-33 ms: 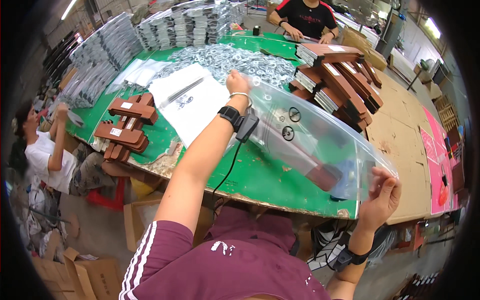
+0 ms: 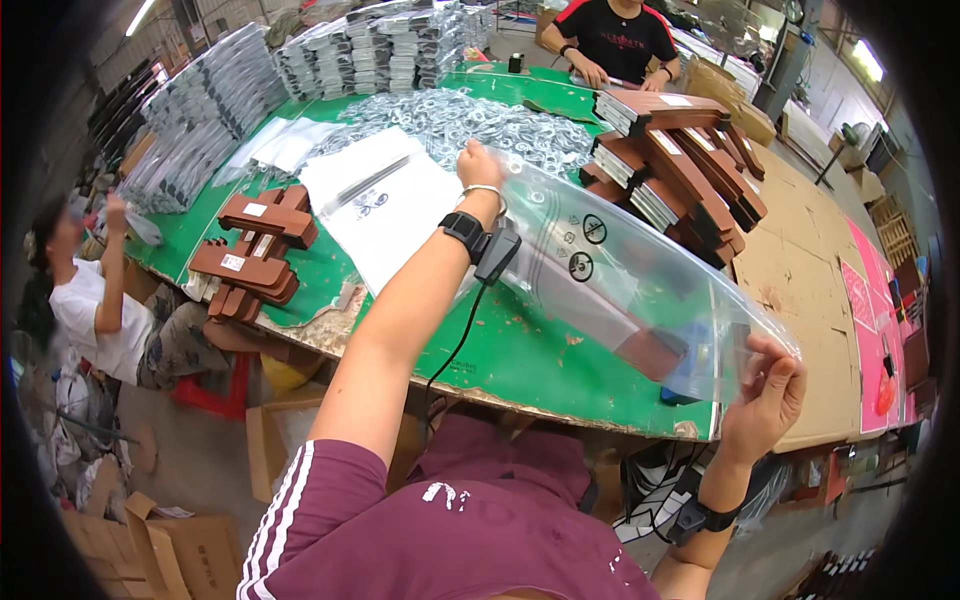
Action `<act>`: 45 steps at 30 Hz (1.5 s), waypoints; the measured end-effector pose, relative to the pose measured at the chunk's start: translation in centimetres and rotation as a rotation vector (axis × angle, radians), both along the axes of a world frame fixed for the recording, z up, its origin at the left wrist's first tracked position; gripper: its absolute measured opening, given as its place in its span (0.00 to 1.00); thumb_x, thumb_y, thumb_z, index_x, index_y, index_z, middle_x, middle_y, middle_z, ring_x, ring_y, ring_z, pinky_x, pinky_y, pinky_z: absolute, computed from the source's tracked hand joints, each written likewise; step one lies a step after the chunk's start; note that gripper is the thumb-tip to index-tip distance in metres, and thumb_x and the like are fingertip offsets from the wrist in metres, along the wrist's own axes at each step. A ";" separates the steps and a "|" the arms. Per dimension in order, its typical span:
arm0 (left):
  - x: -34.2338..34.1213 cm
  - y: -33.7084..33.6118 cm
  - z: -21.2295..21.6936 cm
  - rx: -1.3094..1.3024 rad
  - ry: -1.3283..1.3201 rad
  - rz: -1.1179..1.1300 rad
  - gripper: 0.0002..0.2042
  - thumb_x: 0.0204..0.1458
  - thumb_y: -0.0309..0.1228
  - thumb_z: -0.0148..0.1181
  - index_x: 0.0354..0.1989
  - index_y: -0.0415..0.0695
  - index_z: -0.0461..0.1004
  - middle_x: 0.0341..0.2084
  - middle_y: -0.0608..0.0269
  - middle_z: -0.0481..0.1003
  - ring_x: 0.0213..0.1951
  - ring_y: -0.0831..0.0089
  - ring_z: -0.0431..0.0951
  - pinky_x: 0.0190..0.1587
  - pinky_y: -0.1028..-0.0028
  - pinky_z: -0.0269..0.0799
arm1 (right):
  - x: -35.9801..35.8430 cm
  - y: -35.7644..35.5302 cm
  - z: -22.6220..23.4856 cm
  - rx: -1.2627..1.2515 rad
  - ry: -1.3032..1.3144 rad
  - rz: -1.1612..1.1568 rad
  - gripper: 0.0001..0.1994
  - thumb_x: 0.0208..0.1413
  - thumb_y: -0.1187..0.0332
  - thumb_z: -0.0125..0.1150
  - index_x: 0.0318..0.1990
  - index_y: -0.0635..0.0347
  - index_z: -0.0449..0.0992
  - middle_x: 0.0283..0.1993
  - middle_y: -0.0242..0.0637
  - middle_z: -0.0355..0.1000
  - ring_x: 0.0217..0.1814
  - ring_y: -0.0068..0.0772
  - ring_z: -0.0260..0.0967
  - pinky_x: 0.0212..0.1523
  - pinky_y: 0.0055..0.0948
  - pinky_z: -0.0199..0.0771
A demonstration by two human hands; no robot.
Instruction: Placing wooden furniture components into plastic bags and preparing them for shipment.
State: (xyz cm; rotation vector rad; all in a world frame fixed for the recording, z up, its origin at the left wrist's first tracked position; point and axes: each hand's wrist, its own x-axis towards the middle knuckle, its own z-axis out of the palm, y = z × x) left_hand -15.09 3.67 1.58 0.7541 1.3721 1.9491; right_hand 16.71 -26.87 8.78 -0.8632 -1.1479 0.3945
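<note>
A long clear plastic bag with dark printed symbols is stretched slantwise over the green table. My left hand pinches its far left end. At its near right end, my right hand grips the edge, with the plastic partly over the fingers. Through the film show a brown flat piece and a blue object whose kind I cannot make out. White printed bags lie in a stack just left of my left forearm.
Brown slotted parts are piled at the left and far right. Behind lie a heap of small clear packets and tall stacks of wrapped packs. One person works across the table, another at the left. Cardboard covers the right side.
The bag shifts very slightly to the right, and its film lies a little differently. At the left, the other person's raised hand moves a bit. My grip stays the same.
</note>
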 end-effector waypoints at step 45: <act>-2.1 -19.8 -7.8 -0.418 -0.635 -0.623 0.18 0.57 0.37 0.55 0.51 0.40 0.64 0.45 0.54 0.69 0.45 0.65 0.70 0.49 0.65 0.70 | -7.5 -2.5 -8.4 -0.304 -0.936 0.282 0.24 0.45 0.73 0.63 0.52 0.62 0.67 0.51 0.51 0.65 0.50 0.59 0.64 0.49 0.45 0.66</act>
